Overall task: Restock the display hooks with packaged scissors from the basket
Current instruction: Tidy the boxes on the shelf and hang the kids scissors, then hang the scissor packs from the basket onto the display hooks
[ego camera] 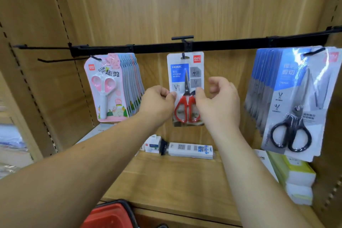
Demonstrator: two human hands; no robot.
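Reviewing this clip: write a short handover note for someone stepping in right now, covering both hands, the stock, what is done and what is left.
Left hand pinches the left edge of the red-handled scissors pack; right hand pinches its right edge.
That pack hangs on the middle black hook, the only one visible there.
Pink scissors packs fill the left hook; black-handled scissors packs fill the right.
The red basket sits at the bottom edge, contents unseen.
Left: release the pack, then probably hang more from the basket.
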